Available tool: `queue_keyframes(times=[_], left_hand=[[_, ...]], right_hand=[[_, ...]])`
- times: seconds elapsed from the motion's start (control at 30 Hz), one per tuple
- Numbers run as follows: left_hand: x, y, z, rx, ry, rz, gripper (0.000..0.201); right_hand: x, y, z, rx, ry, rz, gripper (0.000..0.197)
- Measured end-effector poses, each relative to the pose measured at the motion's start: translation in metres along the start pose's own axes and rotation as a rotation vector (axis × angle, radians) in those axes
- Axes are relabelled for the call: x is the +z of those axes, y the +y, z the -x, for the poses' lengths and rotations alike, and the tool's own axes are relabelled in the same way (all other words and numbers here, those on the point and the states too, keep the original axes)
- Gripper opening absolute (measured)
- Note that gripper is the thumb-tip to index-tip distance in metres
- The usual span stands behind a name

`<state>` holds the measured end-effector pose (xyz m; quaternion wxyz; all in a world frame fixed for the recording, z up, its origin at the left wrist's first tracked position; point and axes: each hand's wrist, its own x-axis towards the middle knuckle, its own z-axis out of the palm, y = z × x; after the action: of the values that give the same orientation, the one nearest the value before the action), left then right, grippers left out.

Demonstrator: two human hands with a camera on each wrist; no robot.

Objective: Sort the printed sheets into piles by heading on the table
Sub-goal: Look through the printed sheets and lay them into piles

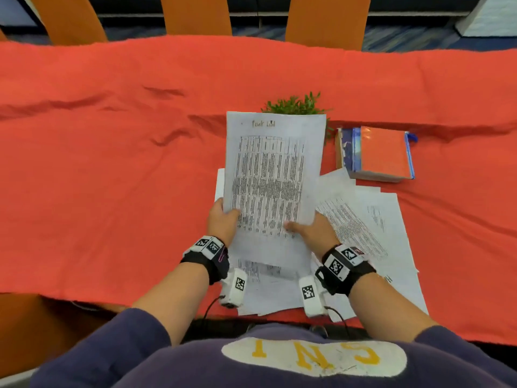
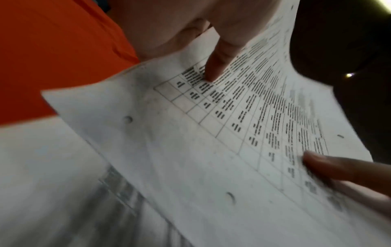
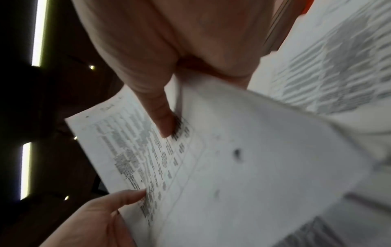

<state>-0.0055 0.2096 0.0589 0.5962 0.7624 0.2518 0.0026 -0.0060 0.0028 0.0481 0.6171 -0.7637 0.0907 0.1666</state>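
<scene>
I hold a printed sheet (image 1: 272, 175) with a table of text and a short heading at its top, raised above the table. My left hand (image 1: 223, 219) pinches its lower left edge, thumb on the print. My right hand (image 1: 306, 229) pinches the lower right edge, thumb on top. In the left wrist view the sheet (image 2: 211, 142) bows under my left thumb (image 2: 217, 66). In the right wrist view my right thumb (image 3: 162, 117) lies on the sheet (image 3: 232, 158). A loose heap of printed sheets (image 1: 377, 228) lies beneath and to the right.
The table has an orange-red cloth (image 1: 112, 163). A small green plant (image 1: 296, 105) stands behind the held sheet. A thick book with a clear zip pouch (image 1: 377, 154) on it lies at the right. Orange chair backs (image 1: 195, 15) line the far side.
</scene>
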Motion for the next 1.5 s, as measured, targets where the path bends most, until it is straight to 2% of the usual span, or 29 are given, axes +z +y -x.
queue_keyframes(times=[0.07, 0.17, 0.23, 0.33, 0.47, 0.53, 0.63, 0.7, 0.83, 0.9, 1.07, 1.17, 1.27, 1.3, 1.4, 1.5], left_hand=[[-0.031, -0.007, -0.015, -0.042, 0.025, -0.074, 0.024], [-0.083, -0.025, -0.033, -0.141, 0.023, -0.198, 0.028], [-0.119, -0.042, -0.043, -0.22, 0.044, -0.254, 0.028], [-0.168, -0.071, -0.054, -0.35, 0.105, -0.355, 0.031], [-0.201, -0.105, -0.06, -0.446, 0.141, -0.46, 0.037], [-0.201, -0.117, -0.066, -0.474, 0.14, -0.483, 0.037], [-0.194, -0.122, -0.072, -0.524, 0.141, -0.531, 0.041], [-0.187, -0.118, -0.072, -0.538, 0.151, -0.597, 0.039], [-0.165, -0.099, -0.067, -0.497, 0.311, -0.749, 0.052], [-0.146, -0.088, -0.065, -0.417, 0.294, -0.779, 0.055], [-0.073, -0.056, -0.048, -0.198, 0.1, -0.775, 0.04], [-0.02, -0.039, -0.025, -0.097, -0.067, -0.738, 0.025], [0.029, -0.027, -0.003, -0.017, -0.24, -0.602, 0.015], [0.044, -0.024, 0.005, -0.008, -0.309, -0.547, 0.014], [0.084, -0.013, 0.029, -0.024, -0.461, -0.44, 0.027], [0.11, -0.006, 0.042, -0.153, -0.491, -0.247, 0.064]], right_hand=[[0.028, -0.001, -0.003, -0.016, -0.09, 0.011, 0.033], [0.053, 0.01, -0.006, 0.014, -0.185, 0.059, 0.03], [0.05, 0.028, -0.011, 0.049, -0.113, 0.211, 0.033], [0.018, 0.06, -0.021, 0.139, 0.101, 0.469, 0.04], [-0.031, 0.086, -0.023, 0.27, 0.351, 0.697, 0.059], [-0.046, 0.092, -0.021, 0.313, 0.388, 0.726, 0.071], [-0.054, 0.098, -0.018, 0.338, 0.339, 0.793, 0.092], [-0.049, 0.098, -0.015, 0.296, 0.292, 0.886, 0.095], [-0.034, 0.096, -0.01, 0.186, 0.153, 1.08, 0.074], [-0.029, 0.097, -0.011, 0.174, 0.125, 1.12, 0.069], [-0.024, 0.092, -0.011, 0.202, 0.049, 1.224, 0.074], [-0.024, 0.089, -0.01, 0.167, 0.01, 1.219, 0.05], [-0.032, 0.087, -0.011, 0.088, -0.002, 1.139, 0.025], [-0.037, 0.085, -0.01, 0.068, 0.001, 1.09, 0.023], [-0.047, 0.069, -0.004, 0.02, 0.015, 0.98, 0.037], [-0.05, 0.044, 0.009, -0.087, -0.017, 0.935, 0.029]])
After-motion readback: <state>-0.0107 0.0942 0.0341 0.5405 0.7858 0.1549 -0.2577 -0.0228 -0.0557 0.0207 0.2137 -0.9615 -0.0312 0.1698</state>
